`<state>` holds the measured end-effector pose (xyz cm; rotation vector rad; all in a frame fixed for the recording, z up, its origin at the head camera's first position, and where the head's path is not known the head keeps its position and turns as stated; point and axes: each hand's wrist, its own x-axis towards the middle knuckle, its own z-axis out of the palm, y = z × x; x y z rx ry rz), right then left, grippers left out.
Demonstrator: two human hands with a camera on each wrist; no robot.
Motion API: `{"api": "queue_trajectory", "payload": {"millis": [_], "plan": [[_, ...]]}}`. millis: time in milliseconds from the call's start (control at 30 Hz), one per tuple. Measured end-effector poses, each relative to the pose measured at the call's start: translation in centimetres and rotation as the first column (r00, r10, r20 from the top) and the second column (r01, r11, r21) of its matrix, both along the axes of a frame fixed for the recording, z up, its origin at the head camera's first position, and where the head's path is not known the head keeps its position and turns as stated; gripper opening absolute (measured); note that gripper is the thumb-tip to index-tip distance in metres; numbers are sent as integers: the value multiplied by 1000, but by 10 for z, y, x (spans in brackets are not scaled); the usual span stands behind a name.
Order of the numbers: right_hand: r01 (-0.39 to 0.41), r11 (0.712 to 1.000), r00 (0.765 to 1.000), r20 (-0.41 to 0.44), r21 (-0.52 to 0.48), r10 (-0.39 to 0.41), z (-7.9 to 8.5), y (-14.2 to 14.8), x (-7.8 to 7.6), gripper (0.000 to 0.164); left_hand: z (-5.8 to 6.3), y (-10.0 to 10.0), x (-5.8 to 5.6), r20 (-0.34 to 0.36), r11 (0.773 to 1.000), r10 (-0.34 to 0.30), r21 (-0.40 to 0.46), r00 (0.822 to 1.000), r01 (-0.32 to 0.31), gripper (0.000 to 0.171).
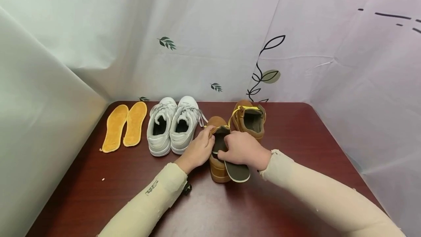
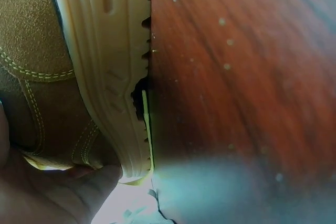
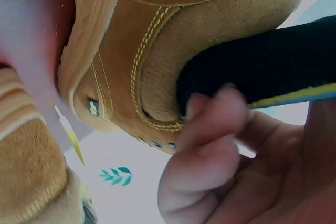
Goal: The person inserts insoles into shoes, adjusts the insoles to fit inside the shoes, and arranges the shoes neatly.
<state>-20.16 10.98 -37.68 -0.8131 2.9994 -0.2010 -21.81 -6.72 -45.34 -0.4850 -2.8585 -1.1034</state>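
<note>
A brown lace-up shoe (image 1: 219, 174) with a tan sole stands on the table, its heel toward me. My left hand (image 1: 198, 150) holds its left side near the laces; in the left wrist view the thumb (image 2: 100, 182) lies against the upper just above the sole. Between the curled fingers and thumb of my right hand (image 1: 247, 150) is a dark insole (image 1: 238, 172). One end of it sticks out past the shoe's heel on the right. In the right wrist view the insole (image 3: 273, 59) lies across the shoe's collar; its far end is hidden.
Behind my right hand stands the other brown shoe (image 1: 255, 131) with yellow laces. A pair of white sneakers (image 1: 160, 143) stands to the left. Farther left lie two orange-yellow insoles (image 1: 116, 125). A pale patterned curtain (image 1: 197, 65) hangs behind the red-brown table (image 1: 296, 131).
</note>
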Motion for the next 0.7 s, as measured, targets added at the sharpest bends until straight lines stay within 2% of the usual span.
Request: {"api": "queue_trajectory", "payload": {"millis": [167, 300, 400, 567, 700], "plan": [[45, 993, 999, -25, 106, -42, 5, 0, 10, 41, 1, 0, 0, -1, 1000, 1, -7, 1000, -1, 40], [55, 982, 998, -3, 181, -56, 13, 1, 17, 52, 1, -1, 0, 2, 1000, 2, -14, 1000, -2, 40], [46, 971, 998, 20, 234, -52, 20, 1, 20, 55, 2, -1, 0, 2, 1000, 3, -17, 1000, -3, 40], [-2, 962, 996, 91, 275, -23, 23, 2, 22, 48, 3, -1, 0, -1, 1000, 0, -20, 1000, 0, 40], [-20, 970, 991, 131, 241, -12, 21, 2, 20, 35, 3, -1, 1, 6, 1000, -3, -20, 1000, 3, 41]]}}
